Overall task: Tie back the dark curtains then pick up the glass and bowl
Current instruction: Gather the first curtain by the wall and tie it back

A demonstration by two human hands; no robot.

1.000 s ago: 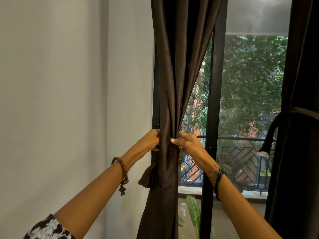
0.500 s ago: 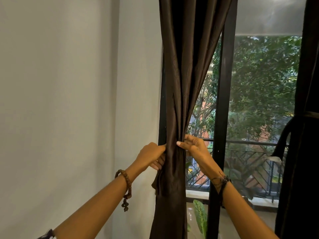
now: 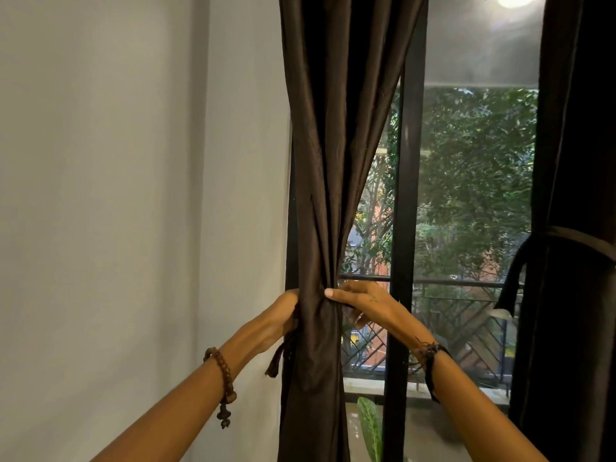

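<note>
Head view: both hands (image 3: 363,303) grip gathered curtain (image 3: 328,195) beside window frame (image 3: 401,228).

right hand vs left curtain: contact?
Touching. The head view shows the right hand with its fingertips pressed against the gathered left curtain at the bunched waist, no gap showing; the left hand grips the opposite side.

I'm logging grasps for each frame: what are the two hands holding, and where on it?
Both hold the left curtain at its gathered waist: left hand grips the wall-side edge, right hand pinches the window-side folds.
</note>
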